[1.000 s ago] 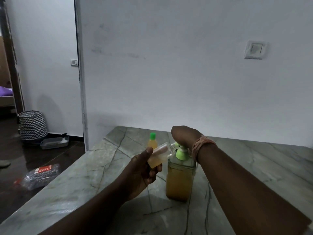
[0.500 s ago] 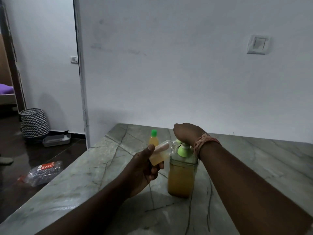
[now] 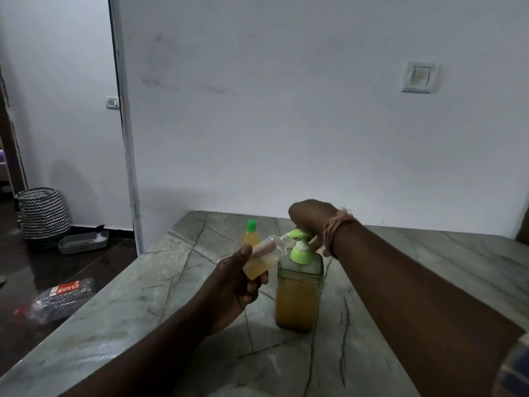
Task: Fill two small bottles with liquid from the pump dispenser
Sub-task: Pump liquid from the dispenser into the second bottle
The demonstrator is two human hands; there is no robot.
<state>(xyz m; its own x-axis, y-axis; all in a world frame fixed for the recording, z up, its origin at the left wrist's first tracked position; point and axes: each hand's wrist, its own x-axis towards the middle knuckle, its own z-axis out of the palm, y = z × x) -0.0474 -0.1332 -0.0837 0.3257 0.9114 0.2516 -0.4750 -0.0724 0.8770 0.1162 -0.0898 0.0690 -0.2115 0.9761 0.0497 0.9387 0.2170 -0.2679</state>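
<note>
A square pump dispenser (image 3: 297,299) holding amber liquid stands on the marble table (image 3: 137,325). Its green pump head (image 3: 297,234) is raised, so the white stem shows. My right hand (image 3: 312,217) rests on top of the pump head, its fingers hidden behind the back of the hand. My left hand (image 3: 232,285) grips a small clear bottle (image 3: 264,257), tilted, with its mouth at the nozzle; amber liquid fills its lower part. A second small bottle (image 3: 251,236) with a green cap and amber liquid stands upright behind, near the table's far edge.
The table's left edge drops to a dark floor with a crushed plastic bottle (image 3: 63,296), a grey tray (image 3: 83,242) and a zigzag-patterned basket (image 3: 43,213). A white wall runs close behind the table, with a switch (image 3: 419,77) on it.
The pump head has come up under my right hand, exposing the white stem. My left hand keeps the small bottle at the nozzle.
</note>
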